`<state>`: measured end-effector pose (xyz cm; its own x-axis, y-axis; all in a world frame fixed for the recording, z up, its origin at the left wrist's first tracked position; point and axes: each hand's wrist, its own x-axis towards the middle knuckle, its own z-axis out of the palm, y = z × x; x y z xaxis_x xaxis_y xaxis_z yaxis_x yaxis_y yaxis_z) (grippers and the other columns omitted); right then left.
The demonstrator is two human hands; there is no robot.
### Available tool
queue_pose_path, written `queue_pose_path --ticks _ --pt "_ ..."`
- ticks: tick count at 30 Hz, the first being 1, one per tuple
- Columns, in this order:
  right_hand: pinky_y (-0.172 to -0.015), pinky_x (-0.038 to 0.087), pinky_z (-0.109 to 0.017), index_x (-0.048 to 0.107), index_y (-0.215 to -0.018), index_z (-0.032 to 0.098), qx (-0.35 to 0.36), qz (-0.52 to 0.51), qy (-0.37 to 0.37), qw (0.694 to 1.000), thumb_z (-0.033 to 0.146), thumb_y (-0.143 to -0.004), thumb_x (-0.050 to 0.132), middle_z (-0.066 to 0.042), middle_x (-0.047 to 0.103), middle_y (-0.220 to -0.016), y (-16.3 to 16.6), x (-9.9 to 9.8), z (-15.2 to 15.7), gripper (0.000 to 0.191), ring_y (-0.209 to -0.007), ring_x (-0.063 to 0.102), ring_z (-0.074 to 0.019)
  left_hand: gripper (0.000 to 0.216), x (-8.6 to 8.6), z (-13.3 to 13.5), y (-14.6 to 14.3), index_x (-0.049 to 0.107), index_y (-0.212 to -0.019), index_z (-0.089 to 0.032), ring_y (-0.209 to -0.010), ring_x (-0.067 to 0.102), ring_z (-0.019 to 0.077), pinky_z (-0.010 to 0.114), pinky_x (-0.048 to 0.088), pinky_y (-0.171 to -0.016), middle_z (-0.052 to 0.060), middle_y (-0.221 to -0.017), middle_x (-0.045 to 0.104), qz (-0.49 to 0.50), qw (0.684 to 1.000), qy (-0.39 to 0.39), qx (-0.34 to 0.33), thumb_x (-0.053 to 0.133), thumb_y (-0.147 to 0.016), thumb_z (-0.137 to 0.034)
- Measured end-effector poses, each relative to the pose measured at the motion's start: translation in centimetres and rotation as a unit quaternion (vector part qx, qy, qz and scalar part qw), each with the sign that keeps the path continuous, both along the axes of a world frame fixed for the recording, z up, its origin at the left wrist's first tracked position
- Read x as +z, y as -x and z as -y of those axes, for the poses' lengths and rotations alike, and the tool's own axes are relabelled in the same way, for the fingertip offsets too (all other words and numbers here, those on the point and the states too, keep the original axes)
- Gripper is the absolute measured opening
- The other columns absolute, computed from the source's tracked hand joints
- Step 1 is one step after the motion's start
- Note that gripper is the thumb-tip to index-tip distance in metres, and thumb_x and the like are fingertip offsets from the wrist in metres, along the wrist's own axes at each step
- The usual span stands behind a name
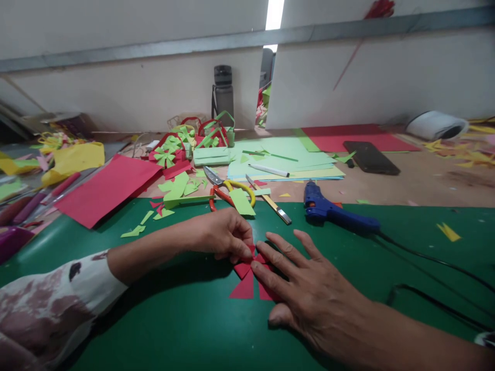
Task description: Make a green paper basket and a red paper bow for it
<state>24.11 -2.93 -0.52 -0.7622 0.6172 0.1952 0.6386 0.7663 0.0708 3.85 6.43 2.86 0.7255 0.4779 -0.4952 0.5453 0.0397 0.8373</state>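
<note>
On the green mat [185, 324] lies a red paper bow [244, 286] with flat tails spreading toward me. My left hand [228, 234] pinches its upper left part between thumb and fingers. With fingers spread, my right hand [309, 288] lies over the right side, its fingertips pressing the paper and hiding part of it. Just beyond my hands are scissors [232, 190] with red and yellow handles, partly under a light green paper piece, and a yellow utility knife [273, 201]. A blue glue gun [336, 208] rests to the right.
Pale green sheets [278, 149] carry a white pen [268, 170]. Red paper [110, 190] and green scraps [178, 190] lie left. Farther back are small paper baskets [211, 134], a dark bottle [223, 98] and a phone [371, 157]. The glue gun's black cord [425, 255] crosses the right side.
</note>
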Motion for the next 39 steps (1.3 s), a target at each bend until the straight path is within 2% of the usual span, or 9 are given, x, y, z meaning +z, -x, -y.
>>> queue_pose_path --ticks 3,7,13,21,25,33,39 --pt "-0.101 0.019 -0.057 0.051 -0.124 0.025 -0.002 0.0 0.008 1.0 0.057 -0.089 0.038 -0.009 0.049 -0.137 0.1 0.0 -0.1 0.049 -0.13 0.035 -0.0332 0.011 0.2 0.2 -0.1 0.059 -0.07 -0.014 -0.037 0.04 0.005 0.016 0.03 -0.038 -0.004 -0.052 0.053 -0.029 0.998 -0.048 -0.004 0.052 -0.077 -0.02" --pt "-0.1 0.019 -0.057 0.053 -0.12 0.025 -0.004 -0.004 0.016 1.0 0.057 -0.09 0.035 -0.009 0.05 -0.136 0.2 0.1 -0.1 0.047 -0.128 0.037 -0.0328 0.011 0.0 0.5 -0.1 0.061 -0.07 -0.013 -0.047 0.045 0.0067 0.016 0.032 -0.043 -0.003 -0.054 0.054 -0.019 0.992 -0.121 -0.008 0.054 -0.074 -0.019" --pt "-0.101 0.019 -0.056 0.054 -0.119 0.025 -0.007 -0.009 0.009 1.0 0.056 -0.089 0.039 -0.008 0.052 -0.134 0.2 0.2 -0.1 0.045 -0.127 0.038 -0.0328 0.009 -0.5 0.7 0.0 0.061 -0.07 -0.013 -0.053 0.048 0.0088 0.018 0.034 -0.048 -0.002 -0.057 0.056 -0.018 0.988 -0.155 0.002 0.054 -0.072 -0.019" --pt "-0.101 0.016 -0.055 0.05 -0.126 0.023 -0.002 -0.012 0.008 1.0 0.052 -0.092 0.034 -0.009 0.052 -0.134 -0.1 0.1 0.2 0.048 -0.127 0.038 -0.0337 0.013 0.7 0.9 -0.4 0.063 -0.071 -0.013 -0.052 0.046 0.0084 0.017 0.031 -0.046 -0.003 -0.056 0.055 -0.044 0.987 -0.153 -0.019 0.053 -0.074 -0.021" --pt "-0.103 0.014 -0.053 0.051 -0.124 0.024 -0.004 -0.017 0.001 1.0 0.055 -0.09 0.036 -0.007 0.052 -0.134 -0.1 -0.1 0.0 0.048 -0.127 0.038 -0.0327 0.012 1.0 1.1 -0.4 0.062 -0.068 -0.013 -0.052 0.046 0.0083 0.017 0.032 -0.045 -0.002 -0.057 0.057 -0.052 0.99 -0.133 -0.007 0.055 -0.074 -0.022" --pt "-0.1 0.019 -0.055 0.053 -0.123 0.023 0.003 -0.005 -0.012 1.0 0.05 -0.088 0.045 -0.01 0.053 -0.133 0.1 0.1 -0.2 0.044 -0.126 0.039 -0.034 0.009 0.4 0.4 -0.1 0.064 -0.075 -0.013 -0.056 0.05 0.0091 0.017 0.035 -0.05 -0.001 -0.063 0.06 -0.03 0.992 -0.117 -0.018 0.059 -0.073 -0.02" --pt "-0.099 0.024 -0.056 0.054 -0.122 0.023 0.0 -0.01 -0.007 1.0 0.052 -0.088 0.045 -0.01 0.054 -0.132 0.1 0.3 -0.2 0.045 -0.124 0.042 -0.0344 0.01 0.2 -0.3 0.1 0.066 -0.078 -0.012 -0.058 0.05 0.0087 0.017 0.036 -0.052 -0.001 -0.065 0.061 0.015 0.996 -0.082 -0.04 0.062 -0.073 -0.02"
